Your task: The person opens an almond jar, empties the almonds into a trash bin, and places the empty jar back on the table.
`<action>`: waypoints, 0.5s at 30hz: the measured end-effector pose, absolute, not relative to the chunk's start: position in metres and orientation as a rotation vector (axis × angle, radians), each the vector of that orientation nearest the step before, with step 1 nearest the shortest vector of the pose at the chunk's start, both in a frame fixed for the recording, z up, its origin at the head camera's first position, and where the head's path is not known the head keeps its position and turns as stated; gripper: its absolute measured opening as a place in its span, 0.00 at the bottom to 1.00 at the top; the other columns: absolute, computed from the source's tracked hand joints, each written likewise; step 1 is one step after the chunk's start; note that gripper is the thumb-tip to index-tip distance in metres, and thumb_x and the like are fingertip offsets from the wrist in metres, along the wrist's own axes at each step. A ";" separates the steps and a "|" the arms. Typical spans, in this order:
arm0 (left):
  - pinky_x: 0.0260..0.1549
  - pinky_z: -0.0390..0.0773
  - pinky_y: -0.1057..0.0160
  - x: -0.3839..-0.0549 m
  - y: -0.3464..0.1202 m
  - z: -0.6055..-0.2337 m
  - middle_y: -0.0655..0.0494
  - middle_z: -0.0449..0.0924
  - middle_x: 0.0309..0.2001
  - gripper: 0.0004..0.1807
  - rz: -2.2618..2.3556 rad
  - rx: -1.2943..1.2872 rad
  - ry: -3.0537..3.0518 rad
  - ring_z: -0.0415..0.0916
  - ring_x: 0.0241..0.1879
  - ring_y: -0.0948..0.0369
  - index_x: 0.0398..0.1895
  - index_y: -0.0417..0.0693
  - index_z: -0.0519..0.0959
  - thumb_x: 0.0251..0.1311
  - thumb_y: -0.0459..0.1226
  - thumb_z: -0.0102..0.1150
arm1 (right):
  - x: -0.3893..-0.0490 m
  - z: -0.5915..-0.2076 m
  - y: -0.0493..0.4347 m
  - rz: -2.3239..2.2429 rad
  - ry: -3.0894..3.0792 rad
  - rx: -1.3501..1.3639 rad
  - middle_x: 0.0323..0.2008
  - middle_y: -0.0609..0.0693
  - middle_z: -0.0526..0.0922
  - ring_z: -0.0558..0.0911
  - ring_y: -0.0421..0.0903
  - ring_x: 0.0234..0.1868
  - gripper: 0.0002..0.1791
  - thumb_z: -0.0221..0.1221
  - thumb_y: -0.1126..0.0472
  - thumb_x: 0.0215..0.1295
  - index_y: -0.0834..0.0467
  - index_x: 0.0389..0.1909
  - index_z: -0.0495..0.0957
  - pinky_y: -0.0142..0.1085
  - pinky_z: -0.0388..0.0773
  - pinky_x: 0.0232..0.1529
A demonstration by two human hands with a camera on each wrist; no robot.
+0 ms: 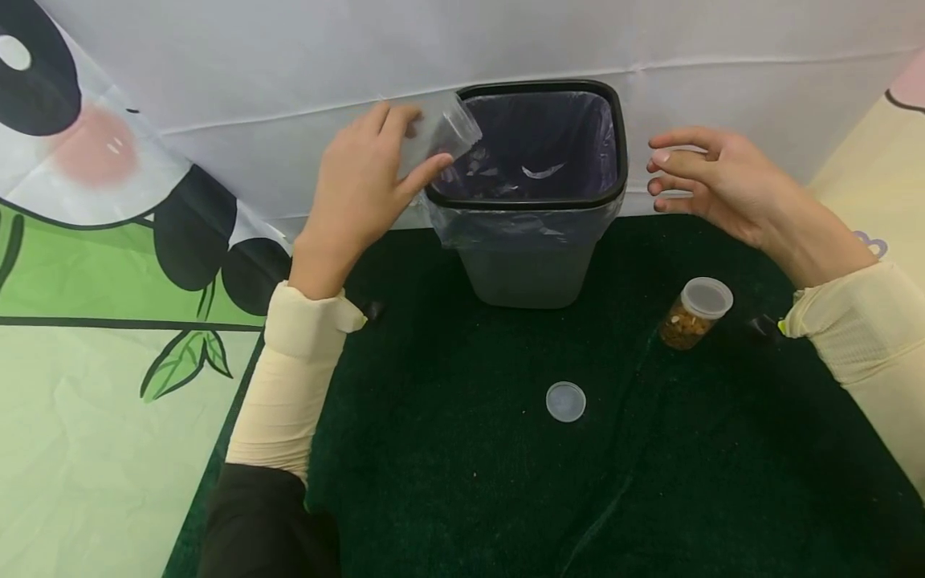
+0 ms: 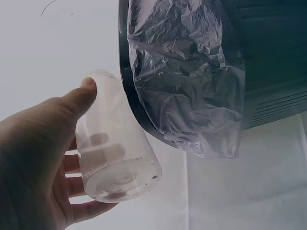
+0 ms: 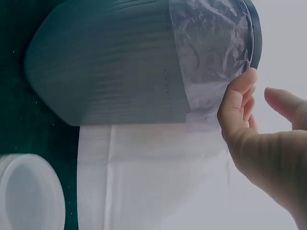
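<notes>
My left hand (image 1: 357, 181) grips a clear plastic jar (image 1: 432, 132), tilted with its mouth over the left rim of a trash bin (image 1: 523, 277). In the left wrist view the jar (image 2: 115, 143) looks nearly empty, with a few dark specks around its base. A thin clear bag (image 1: 506, 229) lines the bin and folds over its black rim. To the right of the bin, my right hand (image 1: 730, 181) hovers with fingers loosely bent and nothing in them. In the right wrist view its fingertips overlap the edge of the bag (image 3: 211, 57).
A lidded clear jar (image 1: 692, 315) of small brown-orange pieces stands on the dark green cloth (image 1: 448, 449), below my right hand. A loose round translucent lid (image 1: 566, 401) lies in front of the bin. Behind hangs a white sheet (image 1: 289, 64) with cartoon prints.
</notes>
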State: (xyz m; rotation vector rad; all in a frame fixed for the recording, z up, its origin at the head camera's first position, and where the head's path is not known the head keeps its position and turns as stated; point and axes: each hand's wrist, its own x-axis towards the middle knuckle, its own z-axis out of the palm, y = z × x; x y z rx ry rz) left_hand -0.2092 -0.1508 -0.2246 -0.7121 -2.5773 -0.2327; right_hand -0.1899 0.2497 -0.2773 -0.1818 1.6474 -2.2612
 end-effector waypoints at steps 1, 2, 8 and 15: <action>0.53 0.75 0.51 -0.208 -0.153 -0.226 0.48 0.77 0.55 0.38 -0.271 -0.702 -2.577 0.77 0.51 0.51 0.66 0.45 0.69 0.65 0.63 0.48 | -0.188 -0.278 0.251 -2.265 1.657 -0.205 0.47 0.54 0.76 0.83 0.47 0.37 0.23 0.54 0.65 0.71 0.59 0.65 0.64 0.38 0.84 0.38; 0.53 0.75 0.52 -0.208 -0.155 -0.227 0.48 0.77 0.56 0.38 -0.310 -0.691 -2.580 0.77 0.51 0.52 0.66 0.46 0.69 0.65 0.63 0.48 | -0.185 -0.280 0.253 -2.267 1.668 -0.224 0.46 0.53 0.77 0.83 0.47 0.37 0.23 0.54 0.66 0.71 0.59 0.65 0.64 0.38 0.84 0.38; 0.53 0.75 0.54 -0.205 -0.164 -0.237 0.50 0.77 0.56 0.35 -0.553 -0.605 -2.575 0.75 0.52 0.56 0.67 0.49 0.69 0.64 0.60 0.54 | -0.172 -0.287 0.264 -2.272 1.739 -0.345 0.42 0.52 0.83 0.84 0.47 0.36 0.21 0.51 0.69 0.73 0.61 0.65 0.65 0.38 0.84 0.37; 0.50 0.76 0.57 -0.202 -0.178 -0.257 0.53 0.77 0.56 0.31 -0.848 -0.539 -2.480 0.75 0.51 0.59 0.64 0.51 0.71 0.63 0.56 0.60 | -0.156 -0.298 0.275 -2.229 1.867 -0.474 0.45 0.53 0.79 0.83 0.45 0.40 0.21 0.49 0.71 0.73 0.64 0.65 0.64 0.35 0.84 0.38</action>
